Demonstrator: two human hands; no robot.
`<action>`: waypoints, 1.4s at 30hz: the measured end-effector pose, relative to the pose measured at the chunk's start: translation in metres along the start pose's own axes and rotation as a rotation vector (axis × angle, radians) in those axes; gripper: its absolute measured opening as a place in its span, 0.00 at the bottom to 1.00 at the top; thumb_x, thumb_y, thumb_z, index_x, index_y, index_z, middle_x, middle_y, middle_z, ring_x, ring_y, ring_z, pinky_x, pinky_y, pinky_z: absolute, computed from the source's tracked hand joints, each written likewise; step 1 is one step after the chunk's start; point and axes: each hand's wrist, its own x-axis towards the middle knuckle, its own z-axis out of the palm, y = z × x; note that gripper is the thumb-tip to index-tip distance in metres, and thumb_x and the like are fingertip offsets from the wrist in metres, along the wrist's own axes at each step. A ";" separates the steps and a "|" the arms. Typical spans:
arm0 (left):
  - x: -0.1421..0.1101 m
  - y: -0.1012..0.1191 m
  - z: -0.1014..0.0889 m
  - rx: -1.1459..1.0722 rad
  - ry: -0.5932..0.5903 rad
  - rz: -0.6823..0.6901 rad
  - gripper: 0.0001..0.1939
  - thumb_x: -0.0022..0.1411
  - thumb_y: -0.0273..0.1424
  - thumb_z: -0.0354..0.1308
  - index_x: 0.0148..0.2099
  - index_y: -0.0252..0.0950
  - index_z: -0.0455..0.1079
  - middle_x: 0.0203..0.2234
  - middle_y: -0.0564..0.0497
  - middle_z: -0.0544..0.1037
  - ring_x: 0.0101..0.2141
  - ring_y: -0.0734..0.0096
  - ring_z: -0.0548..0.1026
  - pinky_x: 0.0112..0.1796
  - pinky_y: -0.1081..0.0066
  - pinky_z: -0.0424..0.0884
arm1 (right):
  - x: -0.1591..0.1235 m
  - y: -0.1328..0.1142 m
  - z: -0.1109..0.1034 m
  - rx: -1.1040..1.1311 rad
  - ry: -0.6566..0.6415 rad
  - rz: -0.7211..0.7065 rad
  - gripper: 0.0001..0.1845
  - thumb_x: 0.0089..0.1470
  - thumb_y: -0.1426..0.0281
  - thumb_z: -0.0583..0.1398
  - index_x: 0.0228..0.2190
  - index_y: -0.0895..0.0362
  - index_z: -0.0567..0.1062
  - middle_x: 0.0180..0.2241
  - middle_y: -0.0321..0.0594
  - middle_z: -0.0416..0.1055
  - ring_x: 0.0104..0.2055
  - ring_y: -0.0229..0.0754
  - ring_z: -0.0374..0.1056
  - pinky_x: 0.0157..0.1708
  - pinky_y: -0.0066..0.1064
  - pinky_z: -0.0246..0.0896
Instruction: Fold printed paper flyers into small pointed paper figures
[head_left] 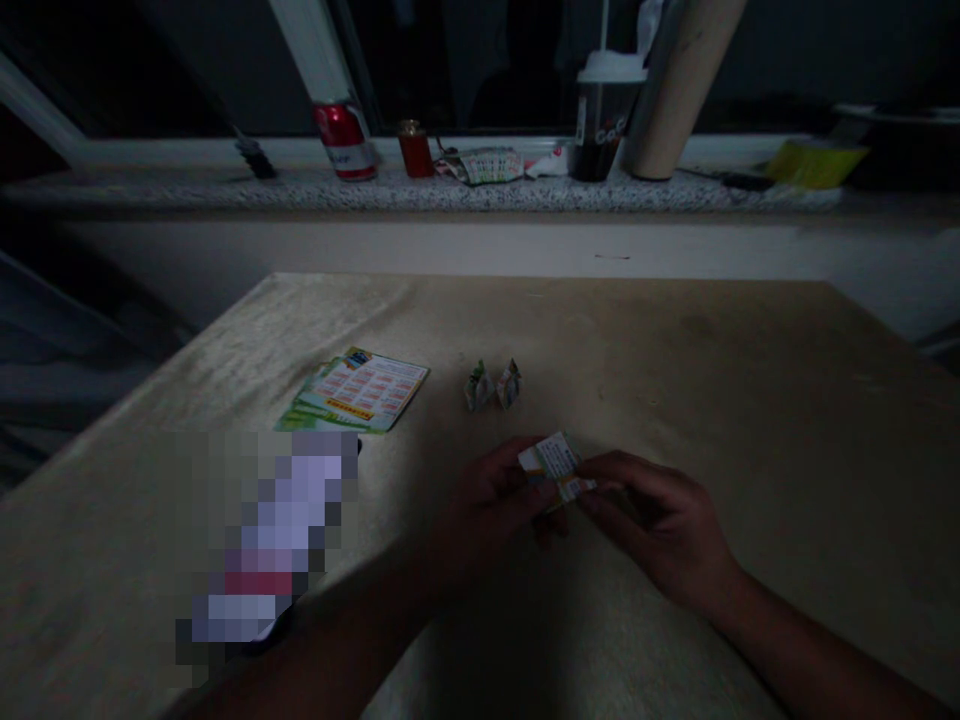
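Observation:
Between my two hands is a small folded piece of printed paper [553,462], white with green and orange parts. My left hand [499,495] grips its left side, thumb on top and fingers partly hidden beneath. At its right corner, my right hand [664,510] pinches the edge between thumb and fingertips. Just beyond the hands stand two small folded paper shapes, a left one [478,387] and a right one [510,385], side by side on the table. To their left lies a fanned stack of printed cards [367,388] with green edges.
A blurred-out lit device [289,530] rests on the tabletop [675,360] by my left forearm. Along the granite windowsill [270,195] stand a red can [343,142], an orange-red jar [415,150], a crumpled wrapper [487,166], a lidded cup [600,120] and a cardboard tube [679,95].

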 end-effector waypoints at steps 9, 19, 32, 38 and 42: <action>-0.002 0.013 -0.016 0.360 0.081 0.164 0.17 0.67 0.35 0.59 0.55 0.36 0.71 0.31 0.50 0.80 0.28 0.73 0.76 0.31 0.73 0.73 | 0.000 0.001 -0.005 0.163 0.023 0.156 0.07 0.56 0.74 0.66 0.37 0.52 0.83 0.30 0.37 0.80 0.30 0.36 0.74 0.28 0.24 0.70; -0.006 0.017 -0.009 0.532 0.140 0.212 0.09 0.62 0.30 0.60 0.42 0.35 0.79 0.26 0.50 0.79 0.26 0.72 0.75 0.29 0.73 0.71 | -0.001 0.002 -0.007 0.245 0.052 0.192 0.06 0.59 0.65 0.66 0.36 0.53 0.82 0.27 0.37 0.79 0.27 0.38 0.74 0.26 0.25 0.70; -0.006 0.010 -0.006 0.494 0.146 0.195 0.09 0.65 0.34 0.60 0.42 0.34 0.77 0.26 0.50 0.79 0.26 0.72 0.76 0.29 0.73 0.72 | -0.002 0.000 -0.006 0.188 0.069 0.097 0.06 0.61 0.66 0.64 0.33 0.52 0.82 0.27 0.37 0.79 0.27 0.38 0.74 0.26 0.24 0.69; -0.009 0.009 -0.005 0.626 0.184 0.345 0.07 0.67 0.31 0.59 0.40 0.36 0.77 0.27 0.51 0.81 0.28 0.73 0.78 0.32 0.74 0.73 | -0.001 -0.004 -0.001 0.130 0.146 0.039 0.03 0.57 0.70 0.67 0.35 0.52 0.82 0.31 0.39 0.83 0.29 0.41 0.78 0.29 0.27 0.75; -0.011 0.010 -0.001 0.676 0.201 0.413 0.05 0.65 0.29 0.61 0.40 0.38 0.78 0.31 0.51 0.84 0.31 0.71 0.80 0.34 0.73 0.74 | -0.001 -0.006 0.002 0.138 0.176 0.017 0.05 0.56 0.74 0.67 0.34 0.52 0.83 0.33 0.39 0.84 0.31 0.40 0.80 0.30 0.27 0.76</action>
